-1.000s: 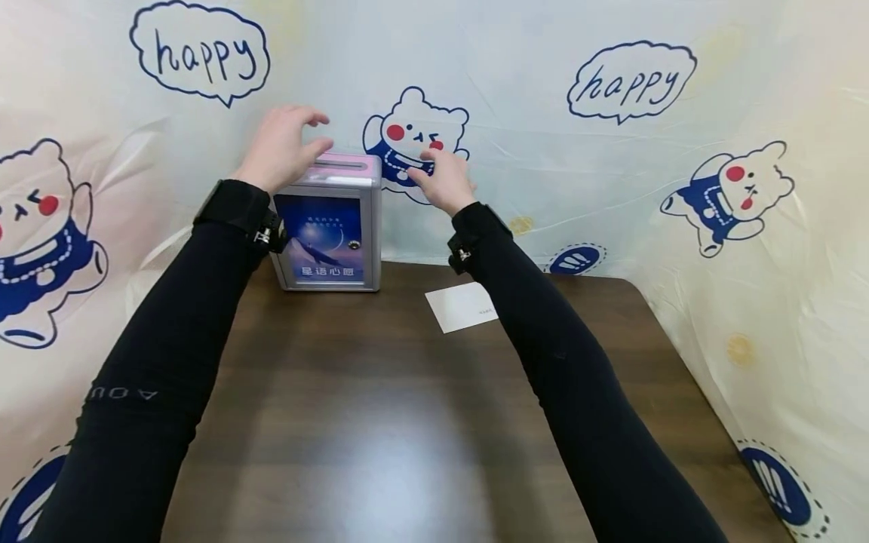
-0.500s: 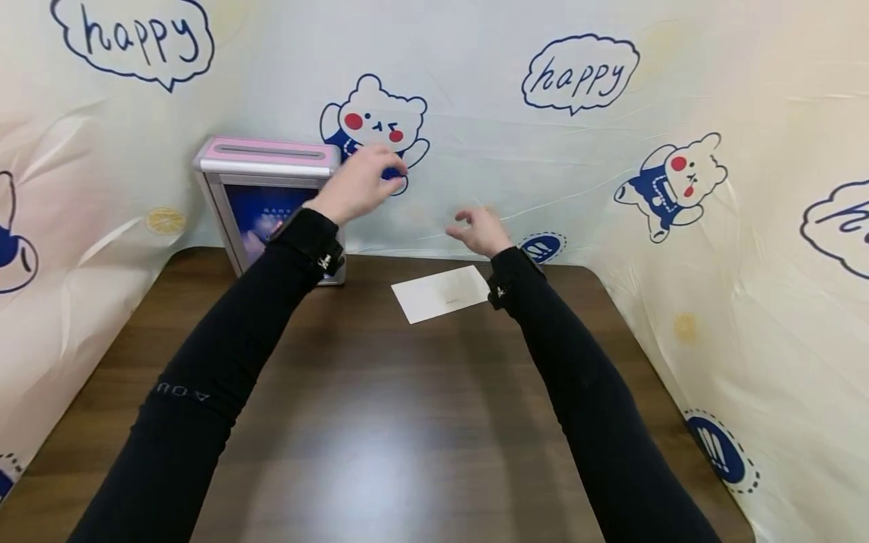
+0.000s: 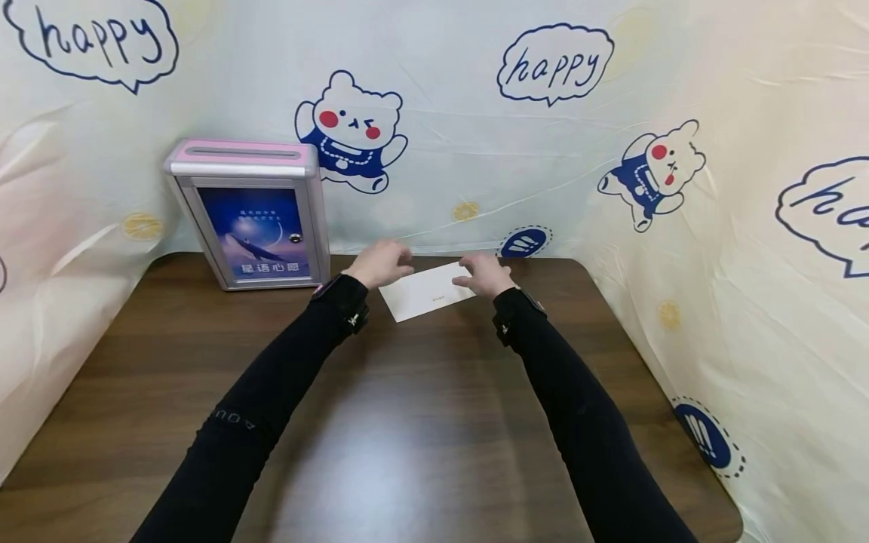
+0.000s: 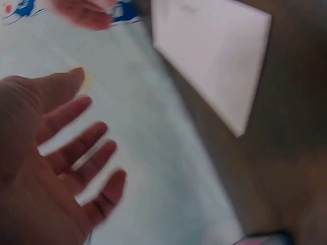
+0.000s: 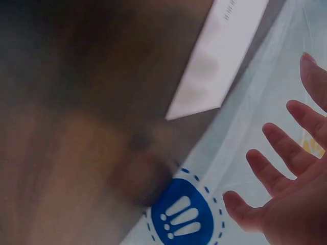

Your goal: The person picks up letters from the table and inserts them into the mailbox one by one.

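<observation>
A white envelope (image 3: 424, 294) with small print near its lower edge lies flat at the back of the brown table. By its left end is my left hand (image 3: 380, 264); in the left wrist view the fingers (image 4: 94, 135) are spread and loosely bent, holding nothing. Over its right end my right hand (image 3: 487, 276) hovers and hides that corner. The right wrist view shows its fingers (image 5: 276, 148) apart and relaxed, with a gap between them and the envelope.
A silver-framed box (image 3: 251, 219) with a pink slotted top and a blue picture door stands at the back left. A printed cloth (image 3: 434, 113) hangs behind the brown table (image 3: 407, 422), whose rounded right edge meets the cloth.
My left hand has come from above the box down to the right, beside the envelope. The right hand has lowered towards the envelope's other end. The view has shifted right.
</observation>
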`<state>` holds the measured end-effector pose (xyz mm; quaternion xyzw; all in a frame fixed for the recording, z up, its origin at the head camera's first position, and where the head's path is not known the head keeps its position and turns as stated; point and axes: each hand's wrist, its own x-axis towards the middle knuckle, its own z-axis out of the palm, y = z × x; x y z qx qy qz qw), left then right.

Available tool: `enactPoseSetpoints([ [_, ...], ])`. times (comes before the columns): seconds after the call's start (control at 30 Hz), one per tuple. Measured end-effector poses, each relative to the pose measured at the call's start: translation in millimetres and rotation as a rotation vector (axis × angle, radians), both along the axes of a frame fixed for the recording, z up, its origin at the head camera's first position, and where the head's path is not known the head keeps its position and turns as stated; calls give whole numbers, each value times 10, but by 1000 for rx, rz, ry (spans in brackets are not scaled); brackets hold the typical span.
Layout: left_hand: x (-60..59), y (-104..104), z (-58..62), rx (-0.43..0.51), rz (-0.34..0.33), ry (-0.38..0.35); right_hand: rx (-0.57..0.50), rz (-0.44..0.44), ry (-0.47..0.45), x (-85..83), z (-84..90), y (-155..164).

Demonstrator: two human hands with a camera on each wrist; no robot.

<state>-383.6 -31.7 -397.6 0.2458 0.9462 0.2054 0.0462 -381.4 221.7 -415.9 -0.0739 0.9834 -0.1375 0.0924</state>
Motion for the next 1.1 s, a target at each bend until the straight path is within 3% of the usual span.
enactPoseSetpoints([
  [0.2,36,21,-306,-202,194,-108,3,-4,-15,106,-85,74],
  [0.37,56,-36,-483,-240,298,-182,-15,-15,-14,145,-153,111],
  [0.57,53,-73,-643,-183,322,-268,-5,-32,0,181,-188,128],
  [0.9,-95,-260,-714,-82,302,-407,-14,8,18,156,-246,96],
  [1.1,-37,-237,-810,151,295,-384,-18,24,24,144,-256,113],
])
